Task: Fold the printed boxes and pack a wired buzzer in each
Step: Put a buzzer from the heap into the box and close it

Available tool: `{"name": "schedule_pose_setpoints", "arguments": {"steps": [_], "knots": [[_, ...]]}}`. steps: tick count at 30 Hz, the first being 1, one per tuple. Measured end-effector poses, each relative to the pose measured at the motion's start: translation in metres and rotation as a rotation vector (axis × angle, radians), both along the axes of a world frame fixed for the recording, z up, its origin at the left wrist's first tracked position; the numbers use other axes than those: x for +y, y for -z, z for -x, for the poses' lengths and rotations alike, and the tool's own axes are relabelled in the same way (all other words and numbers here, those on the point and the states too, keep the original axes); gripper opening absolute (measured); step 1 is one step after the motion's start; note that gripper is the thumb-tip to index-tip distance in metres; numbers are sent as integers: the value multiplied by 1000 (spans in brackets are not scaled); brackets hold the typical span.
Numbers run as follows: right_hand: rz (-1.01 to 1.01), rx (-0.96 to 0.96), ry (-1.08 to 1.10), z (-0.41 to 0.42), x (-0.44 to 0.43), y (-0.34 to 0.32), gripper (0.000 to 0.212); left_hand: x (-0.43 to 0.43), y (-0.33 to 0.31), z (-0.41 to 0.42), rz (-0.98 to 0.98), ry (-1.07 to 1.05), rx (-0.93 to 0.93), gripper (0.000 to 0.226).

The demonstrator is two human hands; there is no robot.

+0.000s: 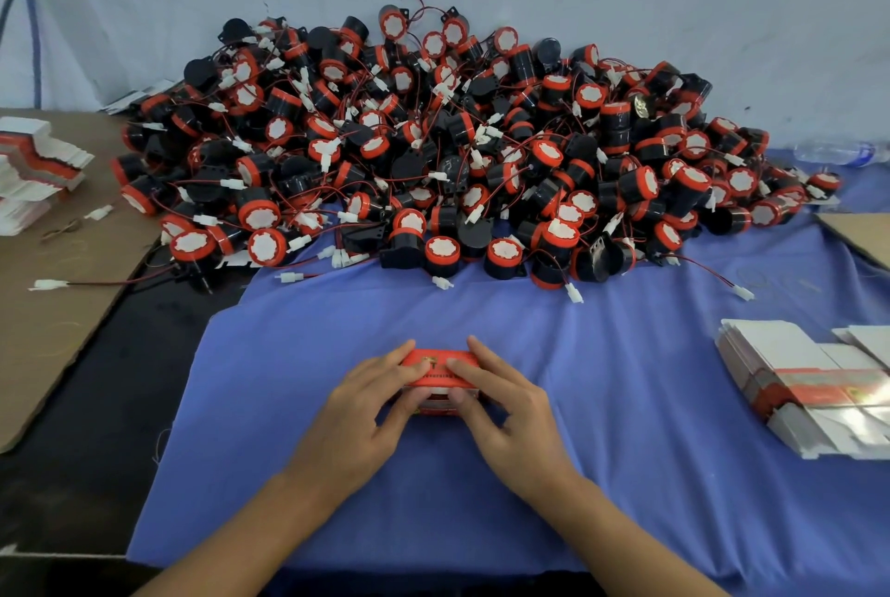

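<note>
The work is at an early stage, judging by what lies around. One printed box [439, 367], red with dark lettering, sits low over the blue cloth [626, 428] that covers the middle of the bench, straight in front of the person. Both hands are on it. The left hand [368, 411] grips its left end and the right hand [508, 408] its right end. The fingers [392, 358] of each hand lie over the top face, and the thumbs press in at the near side, where a pale flap shows. This looks like folding or closing. Whether a buzzer is already inside cannot be told, since the hands cover the openings.

Much is left to do. Behind the box a big heap of wired buzzers [433, 153] spreads across the far part of the bench. They are black drums with red rims and white faces, with thin red and black leads ending in white plugs. A few loose leads trail onto the cloth near the box, well apart from the hands.

At the right edge lies a stack of flat boxes [794, 384], not yet folded. A second stack [38, 163] stands at the far left on a sheet of brown cardboard [58, 317]. No finished, packed boxes show anywhere in view. A clear plastic bottle [833, 152] lies beyond the heap on the right.
</note>
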State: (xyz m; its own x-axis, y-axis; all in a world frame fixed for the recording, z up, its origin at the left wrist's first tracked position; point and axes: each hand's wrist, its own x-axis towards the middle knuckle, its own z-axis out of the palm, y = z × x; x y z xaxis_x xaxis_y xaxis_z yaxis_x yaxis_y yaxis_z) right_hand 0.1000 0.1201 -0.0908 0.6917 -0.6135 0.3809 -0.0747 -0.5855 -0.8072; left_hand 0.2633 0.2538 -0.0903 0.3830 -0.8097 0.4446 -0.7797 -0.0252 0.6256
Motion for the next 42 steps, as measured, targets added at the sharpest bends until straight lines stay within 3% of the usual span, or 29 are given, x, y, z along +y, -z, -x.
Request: {"name": "schedule_pose_setpoints", "arguments": {"steps": [5, 11, 15, 18, 21, 23, 26, 30, 34, 38, 42], "knots": [[107, 24, -5, 1, 3, 1, 35, 2, 4, 3, 59, -19, -269, 36], [641, 149, 65, 8, 5, -2, 37, 14, -2, 2, -73, 26, -757, 42], [914, 398, 63, 15, 9, -10, 54, 21, -16, 15, -255, -11, -775, 60], [812, 565, 52, 16, 21, -16, 61, 22, -23, 30, -374, -44, -817, 59], [538, 625, 6, 14, 29, -20, 85, 20, -34, 41, -513, -47, -575, 64], [386, 602, -22, 16, 30, -14, 87, 15, -31, 41, -464, -76, -321, 73], [136, 432, 82, 14, 34, -13, 81, 4, -37, 53, -366, -209, 88, 54], [-200, 62, 278, 10, 30, -39, 77, -30, -50, 80, -93, -202, 314, 54], [-240, -44, 432, 24, -16, -76, 66, -91, -77, 100, 23, -57, 509, 63], [-146, 137, 542, 55, -89, -111, 53, -165, -100, 120, 6, 130, 633, 56], [-47, 296, 622, 87, -163, -133, 39, -246, -114, 142, -20, 266, 609, 61]]}}
